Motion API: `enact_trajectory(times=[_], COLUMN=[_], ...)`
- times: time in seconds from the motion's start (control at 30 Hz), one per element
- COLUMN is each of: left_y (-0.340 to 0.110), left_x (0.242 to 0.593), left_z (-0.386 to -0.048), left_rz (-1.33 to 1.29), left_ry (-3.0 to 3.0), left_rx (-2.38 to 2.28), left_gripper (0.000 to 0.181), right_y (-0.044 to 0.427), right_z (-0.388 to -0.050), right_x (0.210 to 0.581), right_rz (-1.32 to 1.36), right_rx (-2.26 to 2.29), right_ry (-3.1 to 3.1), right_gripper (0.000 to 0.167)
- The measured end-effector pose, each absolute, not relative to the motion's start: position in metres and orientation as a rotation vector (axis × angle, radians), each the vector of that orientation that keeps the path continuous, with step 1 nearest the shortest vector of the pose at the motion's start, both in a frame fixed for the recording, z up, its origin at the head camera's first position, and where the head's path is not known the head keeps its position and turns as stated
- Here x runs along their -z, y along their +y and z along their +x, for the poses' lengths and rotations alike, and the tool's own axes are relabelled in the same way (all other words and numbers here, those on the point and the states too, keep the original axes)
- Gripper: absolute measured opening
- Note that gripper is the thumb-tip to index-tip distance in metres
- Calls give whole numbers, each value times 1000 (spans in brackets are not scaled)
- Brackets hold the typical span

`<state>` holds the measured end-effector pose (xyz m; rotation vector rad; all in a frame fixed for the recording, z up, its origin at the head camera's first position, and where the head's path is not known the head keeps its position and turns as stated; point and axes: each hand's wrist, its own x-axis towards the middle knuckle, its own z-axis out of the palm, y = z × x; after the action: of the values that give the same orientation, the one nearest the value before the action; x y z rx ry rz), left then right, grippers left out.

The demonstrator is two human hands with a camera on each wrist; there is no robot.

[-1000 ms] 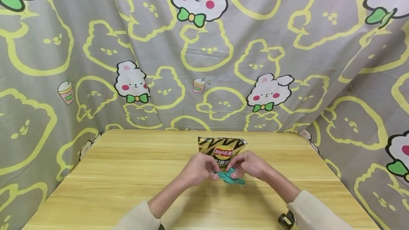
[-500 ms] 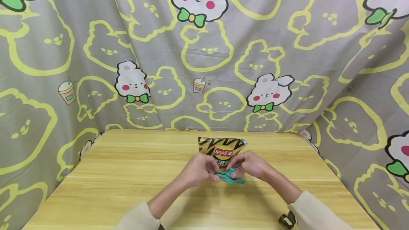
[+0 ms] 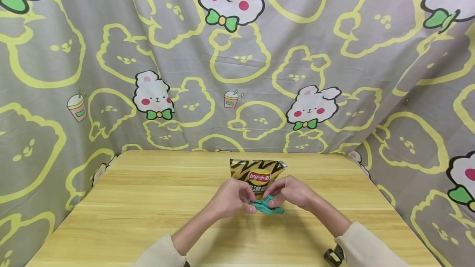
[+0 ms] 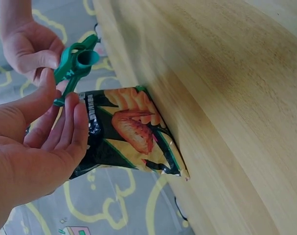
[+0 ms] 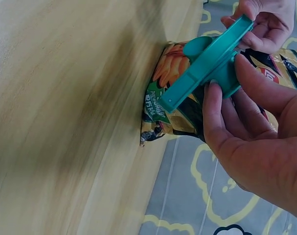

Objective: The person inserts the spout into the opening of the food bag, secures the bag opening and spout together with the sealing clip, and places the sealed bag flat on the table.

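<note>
A teal plastic clip (image 3: 264, 206) with a round spout-like part is held above the table in front of a gold and black chip bag (image 3: 256, 172). The right hand (image 3: 293, 193) pinches the clip's round part (image 5: 226, 78) between thumb and fingers. At the clip's other end is the left hand (image 3: 231, 197), its thumb and fingertips around that end; in the right wrist view its fingers grip the tip. The bag (image 4: 133, 132) stands upright on the table behind both hands, its lower front partly hidden by them.
The wooden table (image 3: 148, 193) spreads to both sides of the hands. A patterned grey curtain (image 3: 252, 65) hangs behind and beside it. A dark watch-like object (image 3: 334, 255) is at the right wrist's sleeve.
The left thumb has shifted slightly down and away from the clip's edge, and the clip has tilted a little. The bag and the right hand look almost unmoved.
</note>
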<state>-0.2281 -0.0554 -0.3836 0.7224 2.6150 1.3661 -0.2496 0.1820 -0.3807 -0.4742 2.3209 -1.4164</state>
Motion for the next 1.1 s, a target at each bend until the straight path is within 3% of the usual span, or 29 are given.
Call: enact_trajectory(times=[0.67,1.1], left_y=[-58,-64], left_x=[385,386], left_z=[-226,-226], left_rz=[712,651], left_ry=[2616,2675], left_rx=[-1370,-1334], left_gripper=[22,22], right_y=[181,220], right_z=[-251,-258], right_x=[375,373], right_rz=[-508,-423], right_rx=[1394,1384], right_ry=[2355,2430], right_gripper=[25,28])
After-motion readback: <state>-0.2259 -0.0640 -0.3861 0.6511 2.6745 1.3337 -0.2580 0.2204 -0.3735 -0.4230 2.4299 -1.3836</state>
